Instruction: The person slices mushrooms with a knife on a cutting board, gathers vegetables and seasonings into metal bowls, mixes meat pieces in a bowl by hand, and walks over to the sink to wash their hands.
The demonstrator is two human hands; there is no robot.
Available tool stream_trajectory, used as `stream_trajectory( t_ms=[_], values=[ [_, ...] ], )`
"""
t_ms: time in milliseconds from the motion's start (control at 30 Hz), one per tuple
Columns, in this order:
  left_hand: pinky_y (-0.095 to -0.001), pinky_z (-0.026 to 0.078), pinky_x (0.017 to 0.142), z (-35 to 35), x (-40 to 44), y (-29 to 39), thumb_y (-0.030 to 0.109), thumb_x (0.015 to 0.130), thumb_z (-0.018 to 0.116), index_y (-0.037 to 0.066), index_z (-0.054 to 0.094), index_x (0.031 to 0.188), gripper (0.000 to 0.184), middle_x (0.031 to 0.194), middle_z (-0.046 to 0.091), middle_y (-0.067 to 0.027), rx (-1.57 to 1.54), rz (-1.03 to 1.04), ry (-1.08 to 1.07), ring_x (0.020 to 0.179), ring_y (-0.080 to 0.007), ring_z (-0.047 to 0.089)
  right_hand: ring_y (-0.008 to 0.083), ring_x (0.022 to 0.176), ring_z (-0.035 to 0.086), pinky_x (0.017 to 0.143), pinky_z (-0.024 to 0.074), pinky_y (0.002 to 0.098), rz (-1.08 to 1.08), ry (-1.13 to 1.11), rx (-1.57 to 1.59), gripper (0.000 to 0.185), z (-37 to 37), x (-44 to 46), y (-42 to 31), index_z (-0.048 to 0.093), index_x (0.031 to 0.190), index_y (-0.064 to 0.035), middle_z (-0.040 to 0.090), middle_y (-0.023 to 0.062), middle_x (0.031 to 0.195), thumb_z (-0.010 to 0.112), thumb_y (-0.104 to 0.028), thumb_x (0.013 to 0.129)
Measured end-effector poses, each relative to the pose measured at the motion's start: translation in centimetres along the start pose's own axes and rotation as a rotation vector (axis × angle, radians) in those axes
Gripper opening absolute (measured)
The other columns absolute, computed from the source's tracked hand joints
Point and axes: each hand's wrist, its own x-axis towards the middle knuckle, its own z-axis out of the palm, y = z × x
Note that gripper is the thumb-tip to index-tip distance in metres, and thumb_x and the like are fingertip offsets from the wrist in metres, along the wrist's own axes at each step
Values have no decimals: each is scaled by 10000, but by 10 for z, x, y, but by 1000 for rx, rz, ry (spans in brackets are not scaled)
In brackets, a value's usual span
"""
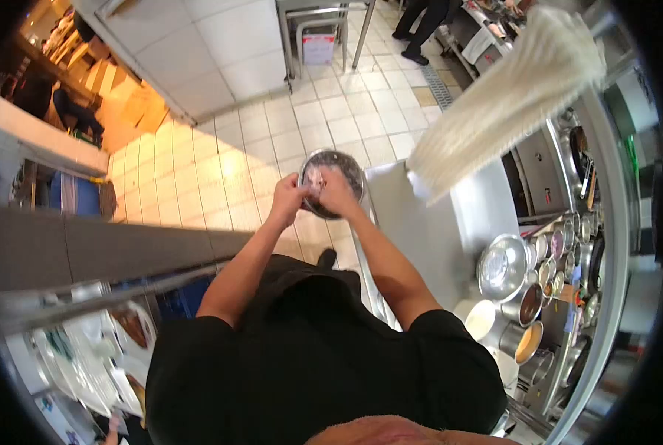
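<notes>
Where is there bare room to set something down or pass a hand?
The grey metal counter looks bare between the round metal bowl and the wide, shiny steel basin. Beyond that basin, round metal containers crowd together; a blurred cream strip hides the counter's far corner.

Wearer's clothing: a plain black top (324, 371), its short sleeves ending above the elbows; dark cloth (302, 278) at the waist; a dark shoe (327, 259); left hand (290, 199) and right hand (337, 194) bare.

- The place is a restaurant kitchen.
- A steel bench (420, 215) stands near pots (520, 341) of sauce.
- Small metal tubs (561, 248) crowd together.
- White tiles (272, 137) cover the floor.
</notes>
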Motion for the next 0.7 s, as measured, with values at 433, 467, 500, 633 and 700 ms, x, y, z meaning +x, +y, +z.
stream_trajectory(
  t_ms=[433,467,500,633,700],
  values=[
    [-289,530,506,-1,417,101,-2,792,533,61,538,849,85,738,584,-21,44,-100,-198,631,-132,607,367,916,617,792,508,446,71,22,-388,349,-107,388,7,665,1048,-65,629,184,1031,686,-144,709],
    [-319,554,504,7,433,141,-4,799,534,53,531,849,76,750,590,-37,-54,-156,-212,609,-150,611,370,918,616,795,507,442,89,197,-349,347,-120,414,-3,667,1053,-65,630,182,1037,683,-136,714],
    [-325,558,509,4,463,151,-6,798,533,51,526,843,73,754,591,-41,-64,-171,-227,609,-152,612,372,921,615,797,506,438,101,374,-314,346,-129,438,-11,670,1058,-66,632,181,1044,680,-128,718],
    [-359,563,550,6,587,199,-16,791,529,53,499,816,79,737,558,-54,-119,-149,-236,620,-179,596,288,849,630,774,510,393,39,788,114,270,-142,508,-13,665,1020,-24,633,153,975,664,-52,751],
    [-381,561,569,-1,661,208,-16,791,527,54,492,812,81,729,536,-59,-131,-67,-235,631,-190,582,234,829,633,764,513,369,137,841,162,233,-139,512,4,659,1011,1,631,159,981,652,-35,781]
  ],
)
